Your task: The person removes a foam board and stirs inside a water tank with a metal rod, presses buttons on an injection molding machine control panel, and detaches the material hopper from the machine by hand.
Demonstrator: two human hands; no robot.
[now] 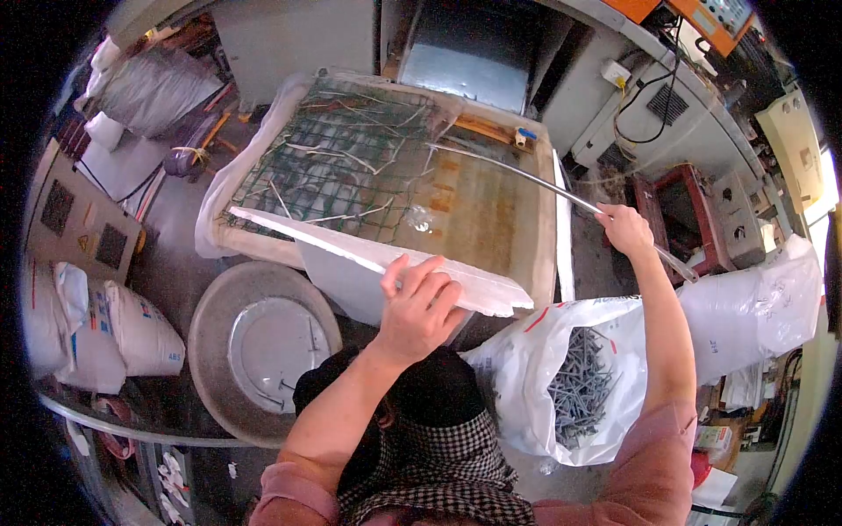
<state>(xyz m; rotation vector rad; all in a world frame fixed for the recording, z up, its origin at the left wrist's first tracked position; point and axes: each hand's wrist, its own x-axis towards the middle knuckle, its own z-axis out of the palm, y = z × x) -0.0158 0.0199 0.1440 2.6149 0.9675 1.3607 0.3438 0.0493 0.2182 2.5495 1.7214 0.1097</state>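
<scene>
A black-and-white checked cloth [460, 456] is worn at the lap, nearest the camera and below the fingers of both hands, with pink sleeves [649, 460] pushed up on the 2 forearms. By the fingers of the left hand [412, 311], bent over its upper edge, a white board [482, 282] is held; it is slanted along the near side of a shallow tank [541, 263]. Around a metal rod [561, 190] the fingers of the right hand [626, 230] are closed. The rod is pointed leftward from these fingers, and its far end is held above the tank; whether anything is touched by that end cannot be told.

Beyond the left fingers, green netting [338, 145] is spread over the left part of the tank, with pale strips lying across it. Ahead and to the left of the right fingers, a blue-handled valve [524, 137] is seen at the tank's far edge.

Between the 2 forearms, below the right fingers, grey rod-like pieces [581, 386] are contained in an open white sack [517, 368]. To the left of the left fingers, a wide basin [206, 351] is placed, with a pale round pan [272, 351] inside. Farther left, filled sacks [140, 337] are stood.
</scene>
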